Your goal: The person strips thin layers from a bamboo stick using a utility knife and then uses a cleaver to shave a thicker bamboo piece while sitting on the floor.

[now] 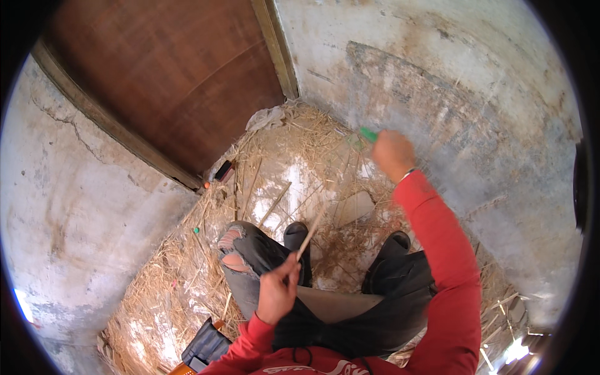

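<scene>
My left hand (pixel 278 292) is closed around the lower end of a thin, pale wooden stick (pixel 312 229), just above my lap. The stick slants up and away to the right, and its far end fades into blur. Out to the right, near the wall, my right hand (pixel 393 154) is closed on a green object (pixel 369 134). Only its rounded green end shows past the fingers, so its kind is unclear. The two hands are well apart, and the right one does not touch the stick.
Loose straw (pixel 312 125) litters the floor between a brown door (pixel 181 75) and a stained wall (pixel 431 106). A pale flat slab (pixel 355 209) lies beyond my dark shoes (pixel 390 247). A small dark object (pixel 223 170) rests by the door; a black-and-orange item (pixel 206 344) sits lower left.
</scene>
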Tool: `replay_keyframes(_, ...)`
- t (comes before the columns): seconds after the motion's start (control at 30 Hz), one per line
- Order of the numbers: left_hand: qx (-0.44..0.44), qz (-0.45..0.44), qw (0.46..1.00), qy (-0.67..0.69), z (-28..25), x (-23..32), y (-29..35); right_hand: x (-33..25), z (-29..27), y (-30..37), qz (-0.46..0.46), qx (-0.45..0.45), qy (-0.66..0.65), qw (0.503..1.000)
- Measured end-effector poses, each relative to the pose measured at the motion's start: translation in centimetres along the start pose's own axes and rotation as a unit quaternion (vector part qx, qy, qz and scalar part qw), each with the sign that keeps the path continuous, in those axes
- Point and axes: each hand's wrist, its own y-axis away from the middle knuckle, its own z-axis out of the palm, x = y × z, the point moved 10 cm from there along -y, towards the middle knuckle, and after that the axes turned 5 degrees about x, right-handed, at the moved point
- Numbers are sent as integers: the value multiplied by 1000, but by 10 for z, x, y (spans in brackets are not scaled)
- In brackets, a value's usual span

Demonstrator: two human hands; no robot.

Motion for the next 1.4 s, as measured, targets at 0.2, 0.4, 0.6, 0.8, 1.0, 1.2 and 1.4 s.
replay_keyframes(0.2, 57, -13, 998, 4, -15, -5, -30, -65, -21, 49, -54, -94, -66, 992)
replay_keyframes(0.4, 75, -16, 997, 6, -20, 16, -58, -161, -17, 121, -155, -204, -124, 959)
replay_keyframes(0.6, 93, 56, 994, 31, -4, 40, -48, -109, 15, 85, -80, -166, -82, 979)
replay_keyframes(0.8, 52, -30, 998, 17, -11, 28, -57, -132, -50, 90, -100, -127, -149, 975)
replay_keyframes(1.0, 39, -61, 997, -4, -3, 20, -58, -159, -24, 124, -148, -160, -143, 965)
replay_keyframes(1.2, 63, -5, 998, -23, -4, 23, -52, -149, -11, 106, -125, -141, -121, 975)
replay_keyframes(1.4, 31, -61, 997, -43, -4, 20, -58, -143, -11, 89, -110, -103, -104, 983)
